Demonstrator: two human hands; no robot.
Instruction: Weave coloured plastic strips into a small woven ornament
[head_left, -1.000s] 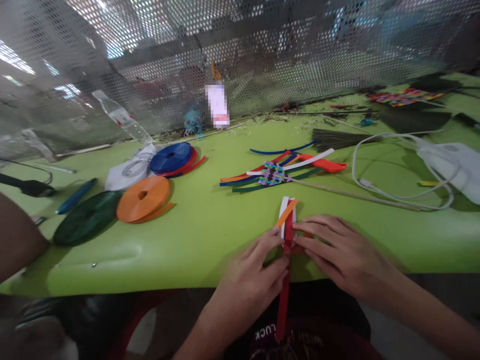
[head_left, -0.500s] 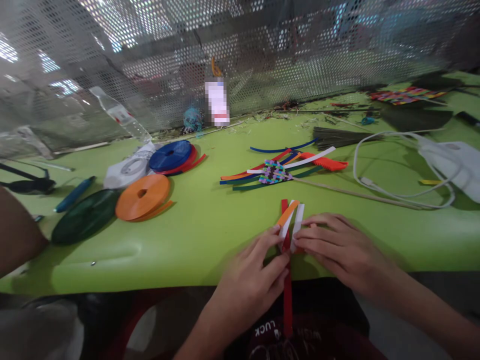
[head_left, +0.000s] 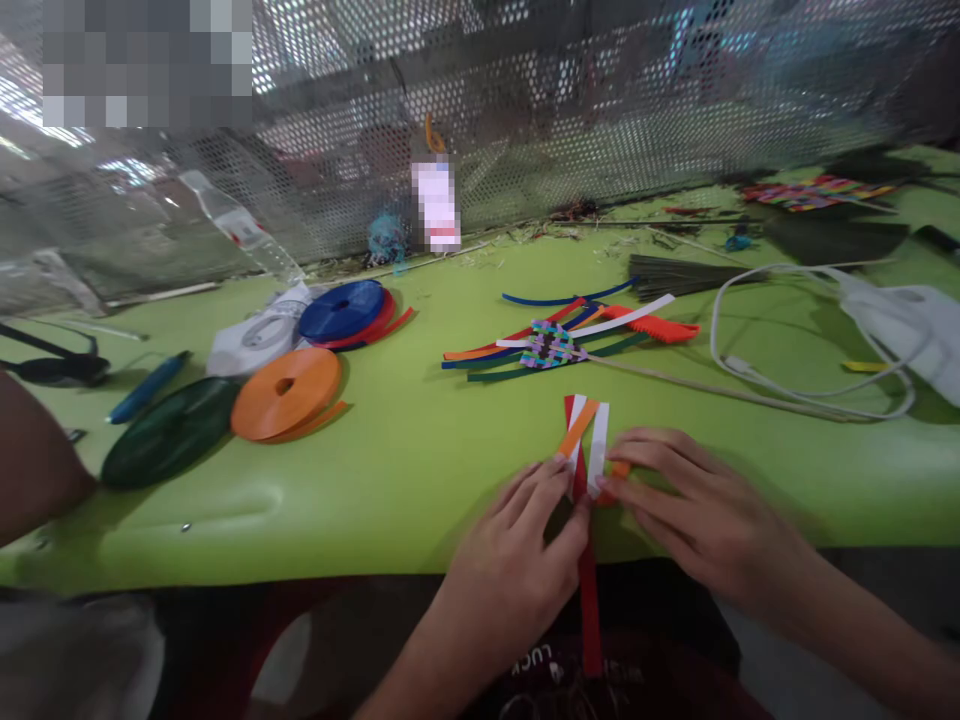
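At the table's front edge, my left hand [head_left: 517, 550] pinches crossed flat plastic strips between thumb and fingers. An orange strip [head_left: 579, 430] slants across a white and red one near its fingertips. A long red strip [head_left: 590, 610] hangs from under that hand, over the edge. My right hand [head_left: 690, 490] has its fingers closed on the orange end [head_left: 619, 468] beside a white strip [head_left: 598, 440]. The crossing point is partly hidden by my fingers. Beyond my hands lies a small woven piece [head_left: 551, 345] on a thin stick, with loose coloured strips around it.
Rolls of strip lie left: orange [head_left: 300, 395], green [head_left: 176, 435] and blue [head_left: 341, 312] over red. A teal tool [head_left: 150, 387] and a tilted plastic bottle [head_left: 244, 232] are nearby. A white cable [head_left: 716, 320] loops at right. A perforated screen [head_left: 525, 120] borders the green table [head_left: 405, 480].
My left fingers have shifted slightly up and right along the strips. More orange shows by my right fingertips, and the hanging red strip has swung a little right.
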